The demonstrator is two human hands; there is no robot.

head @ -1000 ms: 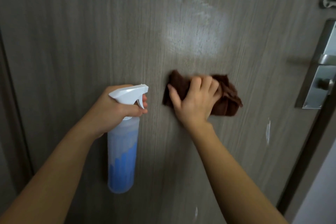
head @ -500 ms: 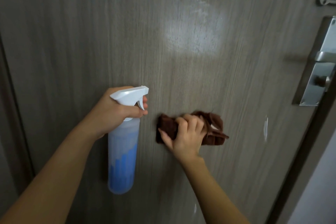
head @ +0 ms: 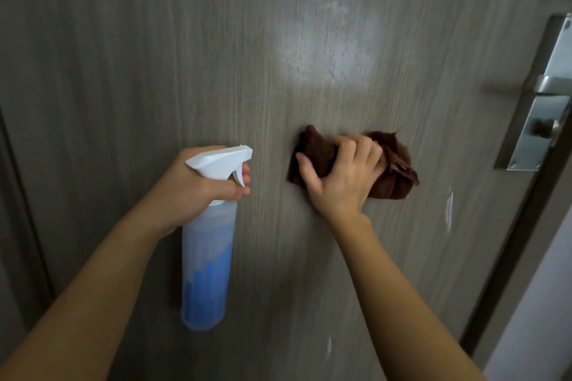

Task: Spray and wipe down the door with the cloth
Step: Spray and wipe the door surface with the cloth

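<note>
My right hand [head: 340, 176] curls round the brown cloth [head: 399, 167], pressing it on the door [head: 123, 56]. The hazy patch [head: 328, 40] lies straight above, mid-frame. My left hand [head: 198, 182] grips the spray bottle [head: 207, 263].

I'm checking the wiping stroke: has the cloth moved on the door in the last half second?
Yes. The brown cloth under the right hand has gone back up the door, now level with the lock plate's lower part.
</note>
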